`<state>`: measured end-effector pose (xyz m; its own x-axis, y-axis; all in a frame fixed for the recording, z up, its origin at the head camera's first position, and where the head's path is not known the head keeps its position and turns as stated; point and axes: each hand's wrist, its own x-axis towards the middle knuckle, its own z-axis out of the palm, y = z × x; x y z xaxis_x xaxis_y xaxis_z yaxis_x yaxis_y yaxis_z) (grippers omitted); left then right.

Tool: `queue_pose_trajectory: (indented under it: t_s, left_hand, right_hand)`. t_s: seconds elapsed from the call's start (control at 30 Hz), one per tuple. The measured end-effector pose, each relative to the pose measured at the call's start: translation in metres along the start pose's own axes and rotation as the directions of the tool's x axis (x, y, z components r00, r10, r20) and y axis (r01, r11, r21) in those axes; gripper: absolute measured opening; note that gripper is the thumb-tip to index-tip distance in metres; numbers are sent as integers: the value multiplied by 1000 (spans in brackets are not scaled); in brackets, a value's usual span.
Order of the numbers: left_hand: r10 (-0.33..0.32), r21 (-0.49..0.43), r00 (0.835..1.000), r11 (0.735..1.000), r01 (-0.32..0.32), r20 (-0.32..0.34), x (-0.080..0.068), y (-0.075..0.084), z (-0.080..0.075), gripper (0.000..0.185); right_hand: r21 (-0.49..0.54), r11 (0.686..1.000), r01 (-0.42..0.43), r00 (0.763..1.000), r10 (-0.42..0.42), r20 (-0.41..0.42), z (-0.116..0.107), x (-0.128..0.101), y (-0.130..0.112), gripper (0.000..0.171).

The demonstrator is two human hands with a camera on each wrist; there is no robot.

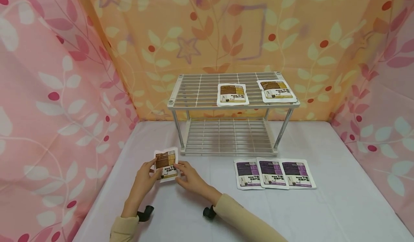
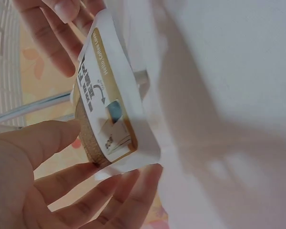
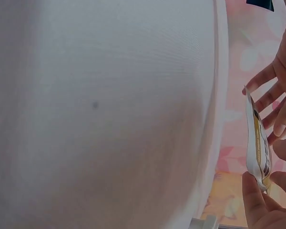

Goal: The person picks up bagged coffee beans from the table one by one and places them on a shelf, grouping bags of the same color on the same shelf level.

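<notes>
Got both hands on one brown sachet (image 1: 166,165) here, lower left of the head view, just in front of the wire rack (image 1: 233,112). My left hand (image 1: 143,179) pinches its left edge, thumb on the printed face and the other fingers spread fairly loose behind it, so not a tight fist at all. My right hand (image 1: 191,177) has it from the right side, fingertips pinching that edge, the rest of the fingers relaxed.

The sachet is held up off the tabletop (image 1: 339,206), standing roughly upright with the printed face toward me. Its long axis runs top to bottom, leaning a touch to the right at the lower end. The brown panel is up top, the white part with the label at the bottom. From the right wrist view it's edge-on, a thin strip.

Two more brown sachets (image 1: 233,94) lie flat on the rack's top shelf, toward its right side. Three purple sachets (image 1: 272,173) sit in a row on the tabletop, lower middle of the frame, edges slightly overlapping, well apart from my hands.
</notes>
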<state>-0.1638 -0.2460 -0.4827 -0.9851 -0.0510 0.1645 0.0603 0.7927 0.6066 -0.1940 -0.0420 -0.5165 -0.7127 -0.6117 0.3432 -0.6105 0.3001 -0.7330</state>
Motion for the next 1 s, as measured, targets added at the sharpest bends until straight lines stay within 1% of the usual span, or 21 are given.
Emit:
queue_pose_trajectory:
  t_s: [0.1,0.2,0.3,0.43,0.57,0.67,0.8,0.9,1.0]
  left_hand:
    - [15,-6,999,1000,-15,-29,0,4,1,55]
    - [46,-16,997,999,-47,-65,-1,6,3,56]
    - [76,-47,993,996,-80,-92,0,8,6,57]
    - [109,-82,988,989,-119,-113,1,14,10,58]
    - [144,-93,980,983,-158,-139,1,20,12,56]
    - [153,-98,977,981,-168,-146,1,25,13,56]
    - [165,-100,978,979,-179,-128,0,34,13,60]
    - [194,-94,973,974,-207,-127,-2,40,13,65]
    - [225,-77,964,968,-237,-141,-2,44,14,69]
  right_hand:
    - [-23,1000,-3,1000,2,-31,-3,-1,-2,53]
    - [-41,999,-6,998,4,-58,-6,-1,-2,54]
    - [-62,998,4,996,-9,-85,-10,-2,-2,55]
    - [-76,997,23,992,-33,-122,-17,-4,-1,55]
    - [-77,997,27,990,-38,-137,-23,-8,-2,56]
    - [-79,997,20,989,-31,-143,-27,-10,-2,56]
    - [-94,996,12,988,-26,-150,-32,-13,-1,57]
    - [-103,995,17,986,-34,-162,-37,-15,-1,57]
    - [-110,994,26,983,-45,-177,-41,-17,-1,57]
